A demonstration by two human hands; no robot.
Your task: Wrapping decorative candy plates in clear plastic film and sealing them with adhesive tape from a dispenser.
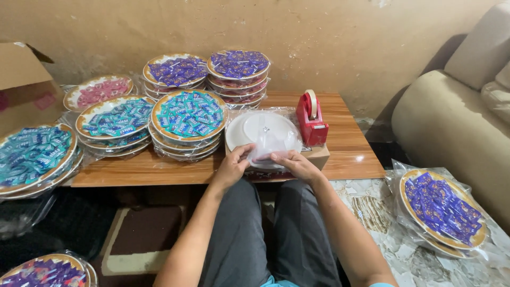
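Your left hand [231, 169] and right hand [296, 165] met at the near edge of the upside-down white plate [264, 131], which sat on a small cardboard box [317, 155] near the mid-right of the wooden table [159, 167]. Both hands were curled, fingers pinched on the clear plastic wrap [267, 150] gathered over the plate's underside; thumbs & fingertips closed on the film, not on the plate rim itself. The plate lay just beyond your knuckles, so the bunched film ran from hands toward the plate's centre, near-to-far. Both hands looked abt equally close; the left gripped the film's left edge, the right its right edge.

The red tape dispenser [311, 119] stood just right of the plate, touching or nearly touching it, closer to your right hand. Its long axis ran near-to-far.

Materials: plate was smooth, round, glossy w/ a raised foot ring; wrap was thin, crinkly, see-through. Left of it, stacks of wrapped plates of teal candies [189, 113] and, farther back, wrapped plates of purple candies [238, 64] sat in piles, rims gold-patterned. One more purple-candy plate [442, 208] lay on the marble-look floor at right, beside a beige sofa [451, 117]. An open carton [24, 79] stood far left.
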